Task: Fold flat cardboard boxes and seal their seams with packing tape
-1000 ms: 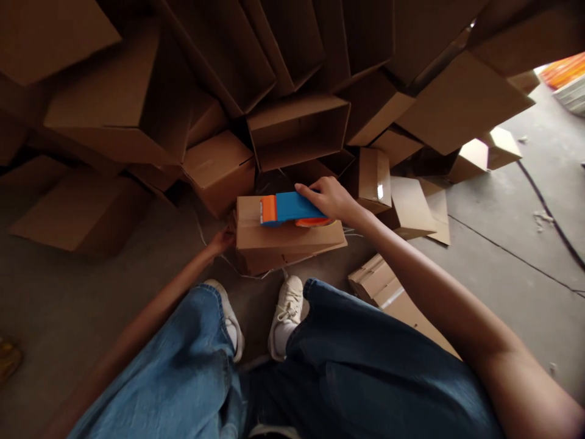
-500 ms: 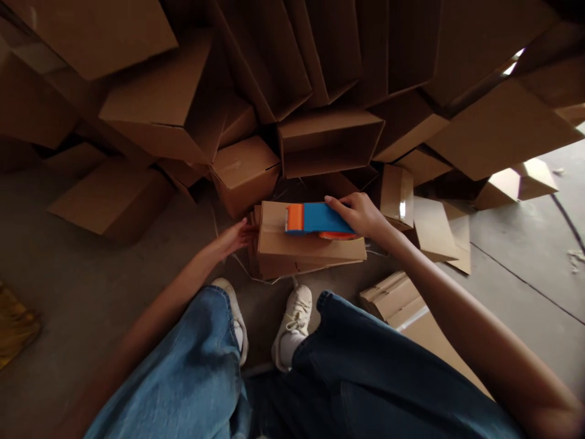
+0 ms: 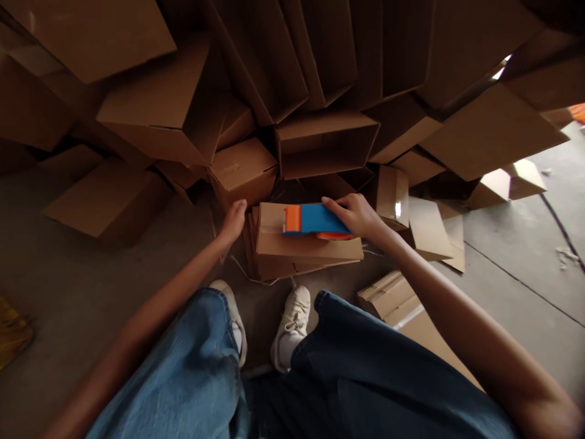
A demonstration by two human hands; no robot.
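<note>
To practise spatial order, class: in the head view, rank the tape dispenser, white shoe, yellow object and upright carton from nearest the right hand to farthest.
1. Tape dispenser, under the right hand.
2. Upright carton, just rightward.
3. White shoe, below.
4. Yellow object, far left on the floor.

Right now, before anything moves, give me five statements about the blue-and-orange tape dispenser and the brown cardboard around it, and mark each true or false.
1. The right hand rests on the blue-and-orange tape dispenser. True.
2. The left hand also holds the dispenser. False: it is raised off the dispenser, beyond the stack's left edge.
3. The dispenser sits on a stack of flattened brown cardboard. True.
4. The person wears black leather trousers. False: they wear blue denim jeans.
5. Open brown cardboard boxes lie heaped beyond the stack. True.
</note>
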